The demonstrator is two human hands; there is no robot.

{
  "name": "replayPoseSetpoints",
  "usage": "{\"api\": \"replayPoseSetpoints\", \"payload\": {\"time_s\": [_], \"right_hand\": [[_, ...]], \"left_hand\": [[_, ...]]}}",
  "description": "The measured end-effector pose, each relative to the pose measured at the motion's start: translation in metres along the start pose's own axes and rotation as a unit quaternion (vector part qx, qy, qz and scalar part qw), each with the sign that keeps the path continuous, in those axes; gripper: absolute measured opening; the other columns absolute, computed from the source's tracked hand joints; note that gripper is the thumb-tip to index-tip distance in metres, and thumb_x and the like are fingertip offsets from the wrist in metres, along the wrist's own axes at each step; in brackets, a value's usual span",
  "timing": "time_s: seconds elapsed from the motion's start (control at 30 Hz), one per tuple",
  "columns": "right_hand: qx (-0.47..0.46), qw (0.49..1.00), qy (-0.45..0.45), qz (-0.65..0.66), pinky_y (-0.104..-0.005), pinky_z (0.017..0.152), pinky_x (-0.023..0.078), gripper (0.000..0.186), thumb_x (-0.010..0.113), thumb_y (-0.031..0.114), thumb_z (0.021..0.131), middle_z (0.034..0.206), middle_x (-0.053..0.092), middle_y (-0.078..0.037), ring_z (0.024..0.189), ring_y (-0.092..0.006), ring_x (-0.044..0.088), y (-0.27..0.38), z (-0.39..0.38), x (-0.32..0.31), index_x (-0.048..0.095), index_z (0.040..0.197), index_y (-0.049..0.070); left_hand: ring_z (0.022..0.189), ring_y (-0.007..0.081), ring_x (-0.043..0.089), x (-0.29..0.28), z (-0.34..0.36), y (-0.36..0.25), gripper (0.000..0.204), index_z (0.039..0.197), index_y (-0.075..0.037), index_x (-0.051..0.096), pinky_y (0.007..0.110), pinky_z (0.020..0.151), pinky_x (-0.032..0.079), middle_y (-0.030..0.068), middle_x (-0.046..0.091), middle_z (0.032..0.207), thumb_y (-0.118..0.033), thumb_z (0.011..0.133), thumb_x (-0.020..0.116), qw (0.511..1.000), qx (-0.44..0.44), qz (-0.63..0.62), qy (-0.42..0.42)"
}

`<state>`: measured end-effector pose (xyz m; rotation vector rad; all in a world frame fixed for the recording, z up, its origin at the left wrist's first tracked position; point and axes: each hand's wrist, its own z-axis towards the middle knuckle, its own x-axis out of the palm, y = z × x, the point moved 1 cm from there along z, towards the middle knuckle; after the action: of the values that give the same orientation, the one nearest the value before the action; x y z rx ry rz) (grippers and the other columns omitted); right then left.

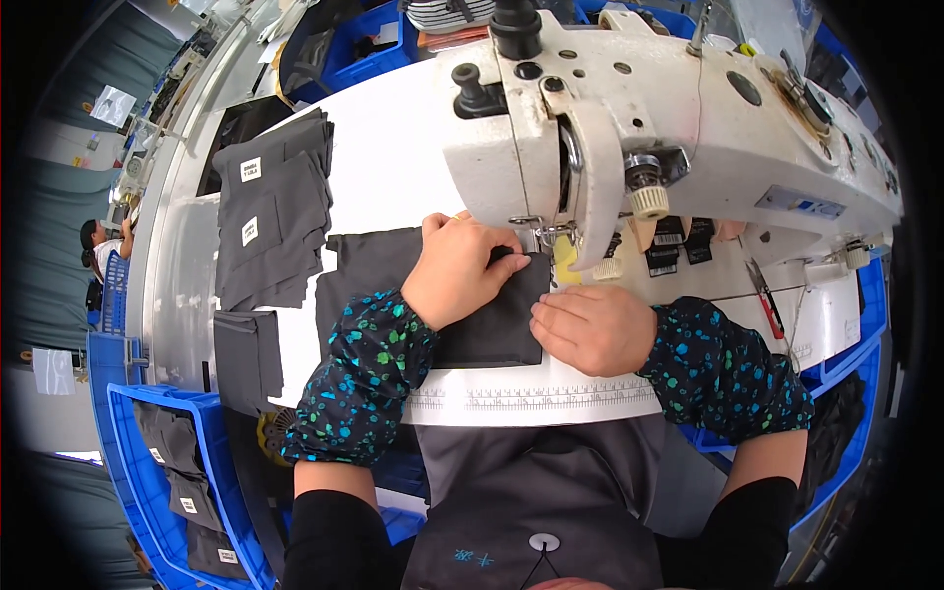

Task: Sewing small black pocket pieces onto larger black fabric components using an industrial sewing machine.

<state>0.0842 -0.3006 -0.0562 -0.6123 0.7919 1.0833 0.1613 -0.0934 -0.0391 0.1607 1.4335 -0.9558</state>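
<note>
A dark grey fabric piece (487, 329) lies flat on the white sewing table, its upper right corner by the presser foot of a white sewing machine (688, 118). My left hand (462, 270) rests over its upper part, thumb and forefinger pinching the top edge close to the needle area. Along the right edge of the fabric lies my right hand (595, 329), fingers stretched out and fingertips against the cloth. The needle itself is too small to make out.
Stacked grey fabric pieces with white labels (275, 206) lie at left, above a smaller folded stack (246, 359). Red-handled snips (767, 305) and black label tags (664, 251) sit right of the needle. A ruler strip (536, 396) lines the front edge; a blue crate (123, 403) stands lower left.
</note>
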Motion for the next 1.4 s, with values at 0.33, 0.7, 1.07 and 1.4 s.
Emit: {"api": "replayPoseSetpoints", "payload": {"time_s": [0.33,0.7,1.07,1.4], "right_hand": [[0.03,0.999,0.022,0.006,-0.0329,0.081,0.058,0.021,0.065,0.012,0.079,0.1,0.068,-0.01,0.097,-0.0247,0.069,-0.005,-0.003,-0.006,0.067,0.096,0.002],[0.068,0.997,0.036,-0.008,-0.0327,0.069,0.057,0.018,0.065,0.012,0.082,0.105,0.068,-0.007,0.096,-0.0207,0.07,-0.012,-0.005,-0.008,0.067,0.098,0.004],[0.089,0.995,0.034,0.023,-0.0335,0.065,0.054,0.017,0.064,0.012,0.08,0.092,0.062,-0.006,0.082,-0.0209,0.066,-0.01,-0.001,-0.009,0.066,0.094,0.004],[0.009,0.999,-0.048,-0.023,-0.028,0.056,0.05,0.018,0.066,0.015,0.071,0.085,0.062,-0.006,0.073,-0.017,0.06,0.013,0.003,-0.012,0.065,0.085,0.003]], "left_hand": [[0.089,0.0256,0.063,0.007,0.007,-0.005,0.01,0.088,-0.014,0.072,0.046,0.085,0.035,0.0029,0.07,0.081,-0.022,0.083,0.075,0.998,-0.055,-0.016,-0.017],[0.094,0.0272,0.063,0.021,0.015,0.006,0.016,0.099,-0.014,0.071,0.047,0.084,0.034,0.0062,0.07,0.091,-0.021,0.085,0.073,0.996,-0.017,-0.012,-0.091],[0.101,0.0294,0.061,0.017,0.016,0.012,0.023,0.108,-0.013,0.069,0.05,0.09,0.035,0.0084,0.066,0.096,-0.019,0.086,0.072,0.997,-0.052,-0.042,-0.036],[0.125,0.0233,0.055,-0.019,-0.058,-0.06,0.036,0.11,-0.014,0.062,0.061,0.112,0.025,0.0009,0.062,0.121,-0.017,0.076,0.075,0.997,0.08,0.01,0.002]]}}
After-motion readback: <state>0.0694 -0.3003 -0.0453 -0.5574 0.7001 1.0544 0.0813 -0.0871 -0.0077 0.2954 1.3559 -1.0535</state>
